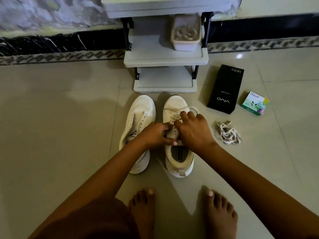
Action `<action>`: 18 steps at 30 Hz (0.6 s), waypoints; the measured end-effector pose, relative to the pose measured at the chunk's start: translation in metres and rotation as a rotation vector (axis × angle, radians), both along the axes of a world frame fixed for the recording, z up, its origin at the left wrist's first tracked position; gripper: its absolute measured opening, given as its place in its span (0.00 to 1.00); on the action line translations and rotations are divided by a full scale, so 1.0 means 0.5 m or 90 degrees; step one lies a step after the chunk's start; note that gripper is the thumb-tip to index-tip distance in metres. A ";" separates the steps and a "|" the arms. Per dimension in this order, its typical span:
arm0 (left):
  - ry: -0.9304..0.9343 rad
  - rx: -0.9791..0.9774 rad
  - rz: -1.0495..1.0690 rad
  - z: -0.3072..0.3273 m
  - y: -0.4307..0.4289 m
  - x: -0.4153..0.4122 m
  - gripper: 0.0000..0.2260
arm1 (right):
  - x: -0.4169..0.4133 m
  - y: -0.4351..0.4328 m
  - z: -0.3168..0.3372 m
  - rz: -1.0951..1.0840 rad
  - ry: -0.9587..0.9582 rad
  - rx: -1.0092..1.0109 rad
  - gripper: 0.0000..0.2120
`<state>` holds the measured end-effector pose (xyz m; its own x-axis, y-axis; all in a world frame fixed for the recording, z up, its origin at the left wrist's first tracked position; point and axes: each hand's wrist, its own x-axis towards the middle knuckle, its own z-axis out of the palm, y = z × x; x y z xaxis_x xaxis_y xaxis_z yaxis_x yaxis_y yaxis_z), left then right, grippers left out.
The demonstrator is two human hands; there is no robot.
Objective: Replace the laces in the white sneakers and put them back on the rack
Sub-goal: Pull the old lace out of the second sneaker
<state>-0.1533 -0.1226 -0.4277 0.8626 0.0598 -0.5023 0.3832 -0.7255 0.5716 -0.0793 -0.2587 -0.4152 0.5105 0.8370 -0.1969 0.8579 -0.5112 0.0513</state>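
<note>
On the tiled floor (60, 118), at six o'clock from the rack (155, 56), our left hand (153, 135) is pinching the tongue of the right sneaker (174, 102) while our right hand (193, 130) is pinching its lace (188, 107), so we are favouring short, even pulls.

Floor (51, 118) — sneakers (138, 107), laces (227, 132), boxes (224, 88), rack (165, 56)

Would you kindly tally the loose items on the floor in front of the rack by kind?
White sneakers: 2
Boxes: 2
Loose lace bundle: 1
Total: 5
</note>
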 end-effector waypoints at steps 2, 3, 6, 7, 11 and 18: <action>-0.004 0.008 -0.009 -0.004 0.000 0.000 0.26 | 0.001 0.006 0.001 0.026 -0.017 -0.011 0.23; -0.002 0.013 -0.010 -0.006 0.000 0.000 0.26 | 0.001 0.010 -0.001 0.032 -0.029 -0.011 0.22; -0.008 0.029 -0.004 -0.008 -0.002 -0.002 0.27 | 0.004 0.021 -0.001 -0.097 0.058 0.054 0.13; -0.015 0.028 0.000 -0.009 -0.004 -0.003 0.27 | 0.008 0.024 0.002 -0.207 0.172 0.104 0.09; -0.050 0.004 0.023 -0.011 -0.011 -0.010 0.27 | 0.021 0.024 0.003 -0.610 0.696 0.300 0.03; -0.042 0.021 0.015 -0.031 -0.009 -0.007 0.27 | 0.019 0.005 -0.004 -0.445 0.553 0.215 0.12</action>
